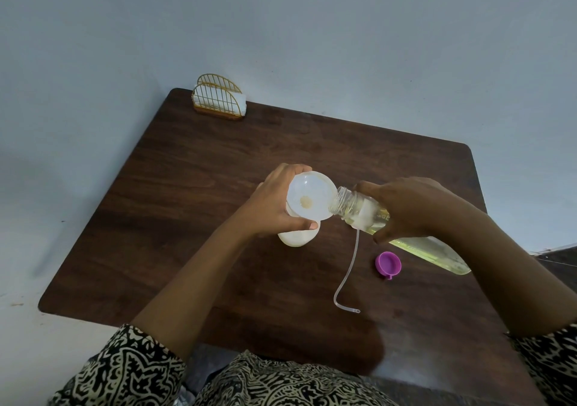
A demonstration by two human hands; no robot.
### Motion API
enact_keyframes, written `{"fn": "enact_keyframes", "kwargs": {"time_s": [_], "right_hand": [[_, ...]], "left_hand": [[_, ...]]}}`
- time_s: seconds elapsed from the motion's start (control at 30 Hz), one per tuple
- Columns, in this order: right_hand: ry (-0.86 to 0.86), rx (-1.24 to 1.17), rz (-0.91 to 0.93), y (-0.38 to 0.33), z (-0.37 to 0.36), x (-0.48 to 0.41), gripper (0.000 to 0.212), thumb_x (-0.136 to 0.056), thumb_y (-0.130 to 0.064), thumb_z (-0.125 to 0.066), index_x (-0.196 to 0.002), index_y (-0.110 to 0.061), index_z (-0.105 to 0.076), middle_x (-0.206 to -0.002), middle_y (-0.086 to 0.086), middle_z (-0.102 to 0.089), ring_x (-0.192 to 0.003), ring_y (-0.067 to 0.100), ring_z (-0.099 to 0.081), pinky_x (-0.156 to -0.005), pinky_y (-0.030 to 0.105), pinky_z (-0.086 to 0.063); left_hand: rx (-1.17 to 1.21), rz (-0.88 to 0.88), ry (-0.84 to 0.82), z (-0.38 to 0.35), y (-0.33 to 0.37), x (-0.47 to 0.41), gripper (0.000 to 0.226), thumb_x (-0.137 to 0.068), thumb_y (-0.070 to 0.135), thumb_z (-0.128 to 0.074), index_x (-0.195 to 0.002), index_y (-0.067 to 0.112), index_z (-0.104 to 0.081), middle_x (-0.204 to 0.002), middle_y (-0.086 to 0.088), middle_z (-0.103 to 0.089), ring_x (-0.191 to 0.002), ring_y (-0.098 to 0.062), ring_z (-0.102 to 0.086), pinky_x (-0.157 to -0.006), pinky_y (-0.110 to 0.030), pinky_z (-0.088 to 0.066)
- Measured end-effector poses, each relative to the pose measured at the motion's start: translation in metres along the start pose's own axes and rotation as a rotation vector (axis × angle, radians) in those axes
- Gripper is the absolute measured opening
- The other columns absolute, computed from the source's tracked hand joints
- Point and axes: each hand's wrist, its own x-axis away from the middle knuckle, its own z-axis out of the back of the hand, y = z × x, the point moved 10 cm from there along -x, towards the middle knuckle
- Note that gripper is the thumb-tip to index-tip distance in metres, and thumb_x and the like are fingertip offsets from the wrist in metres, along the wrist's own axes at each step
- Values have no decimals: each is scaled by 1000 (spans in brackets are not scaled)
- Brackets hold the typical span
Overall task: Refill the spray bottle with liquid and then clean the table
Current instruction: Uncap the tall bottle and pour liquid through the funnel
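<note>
The right hand (409,209) has its grip clenched round the middle of a clear plastic refill bottle of pale yellow liquid (402,234), which is tipped so that its threaded open mouth touches the rim of a translucent white plastic funnel (310,195). The left hand (274,202) grips that funnel and the neck beneath it, thumb towards the person; the funnel sits in the top of a small round frosted white spray bottle (298,235), which stands on the dark brown wooden bench (187,202) near its middle. Just right of the spray bottle a thin clear dip tube (348,276) curves across the wood towards the person, and a round purple plastic cap (388,263) lies beside it, under the tilted bottle's base. A gold wire napkin holder with white napkins (218,99) stands at the far left corner, right at the edge. The left half of the bench and the far right quarter lie open. The rounded corners show at far right and near left.
</note>
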Motion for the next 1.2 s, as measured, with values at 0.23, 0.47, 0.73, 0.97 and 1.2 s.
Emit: {"fn": "enact_keyframes", "kwargs": {"time_s": [0.23, 0.47, 0.73, 0.97, 1.2], "right_hand": [[1, 8, 3, -1, 2, 1, 76, -74, -49, -70, -137, -35, -30, -105, -10, -63, -63, 3, -37, -48, 17, -23], [-20, 11, 8, -1, 1, 1, 78, -73, -50, -71, -137, -35, -29, -108, -9, -63, -71, 9, -42, -49, 18, -23], [-25, 4, 19, 0, -1, -1, 78, -73, -50, -72, -137, -35, -29, -111, -10, -63, -70, 6, -42, -51, 18, -26], [-36, 6, 12, 1, -2, -2, 80, -73, -50, -72, -138, -35, -28, -110, -10, -63, -63, 3, -38, -50, 17, -24], [-43, 3, 14, 0, -3, -2, 78, -72, -50, -72, -137, -34, -30, -105, -10, -62, -63, 4, -37, -50, 17, -25]], "left_hand": [[-19, -7, 9, 1, 0, 0, 90, -63, 35, -86, -137, 29, -33, -135, 7, -37, -116, -7, -36, -99, -48, -46], [-15, -16, 13, 1, 2, 0, 90, -63, 34, -86, -137, 28, -34, -135, 7, -38, -117, -7, -37, -98, -46, -47], [-16, -7, 7, 0, 0, -1, 91, -62, 37, -85, -137, 28, -33, -137, 6, -37, -118, -7, -37, -98, -47, -47], [-12, -2, -1, 0, 0, -1, 92, -60, 41, -83, -137, 29, -33, -136, 7, -37, -118, -8, -37, -97, -47, -48], [-10, 4, -4, 0, -1, 0, 93, -56, 48, -77, -136, 30, -34, -134, 9, -38, -119, -9, -39, -97, -50, -47]]}}
